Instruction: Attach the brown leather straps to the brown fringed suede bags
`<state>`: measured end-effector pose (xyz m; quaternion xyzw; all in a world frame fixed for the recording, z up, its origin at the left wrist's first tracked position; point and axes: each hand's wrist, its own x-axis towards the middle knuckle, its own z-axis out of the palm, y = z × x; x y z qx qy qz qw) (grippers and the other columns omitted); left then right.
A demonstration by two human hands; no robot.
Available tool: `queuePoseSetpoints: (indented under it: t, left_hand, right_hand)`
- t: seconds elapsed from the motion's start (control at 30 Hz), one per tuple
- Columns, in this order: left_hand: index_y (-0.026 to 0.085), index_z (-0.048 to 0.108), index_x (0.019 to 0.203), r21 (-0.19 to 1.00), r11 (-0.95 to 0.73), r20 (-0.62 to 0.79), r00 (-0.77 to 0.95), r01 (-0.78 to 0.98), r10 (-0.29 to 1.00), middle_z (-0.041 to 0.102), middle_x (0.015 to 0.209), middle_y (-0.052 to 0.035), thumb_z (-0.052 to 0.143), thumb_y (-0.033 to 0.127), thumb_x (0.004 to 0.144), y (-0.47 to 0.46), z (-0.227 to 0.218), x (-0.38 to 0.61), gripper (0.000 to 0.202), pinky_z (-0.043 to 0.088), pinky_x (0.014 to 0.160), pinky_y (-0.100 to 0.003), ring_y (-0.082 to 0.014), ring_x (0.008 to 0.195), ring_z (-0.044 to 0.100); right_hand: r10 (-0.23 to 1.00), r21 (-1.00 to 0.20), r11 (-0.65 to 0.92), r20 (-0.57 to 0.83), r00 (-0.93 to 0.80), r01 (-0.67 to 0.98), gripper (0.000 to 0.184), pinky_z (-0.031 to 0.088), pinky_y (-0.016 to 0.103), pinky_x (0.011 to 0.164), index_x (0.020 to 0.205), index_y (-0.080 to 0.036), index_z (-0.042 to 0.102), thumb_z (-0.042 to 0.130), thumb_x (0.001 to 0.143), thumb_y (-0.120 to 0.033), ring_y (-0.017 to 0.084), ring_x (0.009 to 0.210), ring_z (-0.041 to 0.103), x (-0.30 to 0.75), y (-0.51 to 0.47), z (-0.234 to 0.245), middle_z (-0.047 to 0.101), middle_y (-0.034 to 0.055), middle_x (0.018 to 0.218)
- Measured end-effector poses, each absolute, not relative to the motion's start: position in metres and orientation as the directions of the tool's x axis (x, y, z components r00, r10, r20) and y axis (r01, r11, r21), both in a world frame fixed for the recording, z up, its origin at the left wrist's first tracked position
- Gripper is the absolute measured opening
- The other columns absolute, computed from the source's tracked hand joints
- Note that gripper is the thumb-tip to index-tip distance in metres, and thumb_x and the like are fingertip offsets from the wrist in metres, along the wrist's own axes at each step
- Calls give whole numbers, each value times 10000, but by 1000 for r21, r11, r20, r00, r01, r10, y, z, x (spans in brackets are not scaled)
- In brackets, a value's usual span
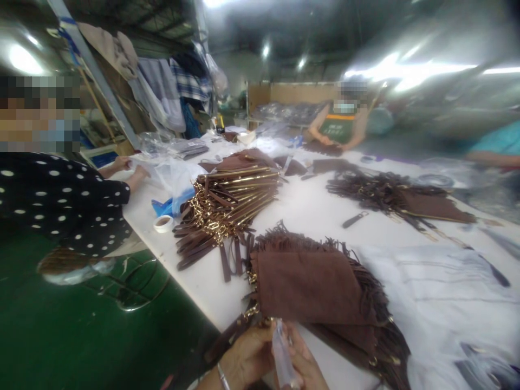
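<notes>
Head view, near edge of a white table [309,211].

- Left hand [247,352], bracelet at the wrist: fingers bent in close against a clear plastic sleeve [282,357]. Whether they grip it cannot be told.
- Right hand [305,364]: fingers closed narrowly on the same sleeve, which stands tilted between the two hands.
- Brown fringed bags [312,281]: a flat stack just beyond the hands, gold fittings at its near left corner, close to the left fingertips.
- White cloth covers [442,292]: spread to the right of the stack, touching it.
- Brown straps with gold chains [227,206]: a large heap farther left.
- Roll of tape [163,223]: left of that heap, by the table's edge.
- Blue plastic bag [173,205]: just beyond the tape.
- Single strap [355,219]: lying alone mid-table.
- Second heap of straps [390,195]: far right.
- Person in a dotted top [60,200]: at the left side, hands on clear wrapping.
- Person in a green apron [343,127]: at the far end.
</notes>
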<state>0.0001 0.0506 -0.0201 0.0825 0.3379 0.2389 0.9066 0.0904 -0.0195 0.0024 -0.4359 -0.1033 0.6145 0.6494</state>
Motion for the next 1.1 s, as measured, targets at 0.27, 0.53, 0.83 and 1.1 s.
queuePoseSetpoints:
  t: [0.27,0.53,0.83,1.1]
  left_hand:
    - [98,705,740,374,810,-496,641,-452,586,710,733,-101,803,162,651,44,-6,1,147,496,769,-325,-227,725,678]
    - [78,714,864,584,797,-540,661,-152,522,705,692,-140,779,413,678,41,7,-31,388,492,576,-323,-233,564,660]
    - [216,622,1125,901,-59,-75,287,430,955,645,1143,-95,494,458,879,60,6,-80,368,446,950,-422,-259,1063,585]
    - [286,664,839,756,-304,67,394,579,917,704,847,-23,476,463,829,84,18,-63,258,519,811,-400,-260,854,648]
  right_hand:
    - [896,-628,-42,-368,249,-777,425,487,197,557,880,-231,548,855,606,-334,113,638,609,85,-15,-5,634,-2,839]
    - [892,-811,-145,-355,281,-566,600,319,163,377,1113,-192,508,768,679,-515,65,343,419,75,-27,-35,558,-69,498]
    - [766,-882,-281,-443,466,-378,493,366,190,418,930,-157,610,671,734,-604,90,478,487,114,-25,-18,678,31,742]
    - [656,-734,-64,-541,526,-676,479,366,161,413,705,-178,467,793,626,-519,70,455,500,101,18,13,666,36,611]
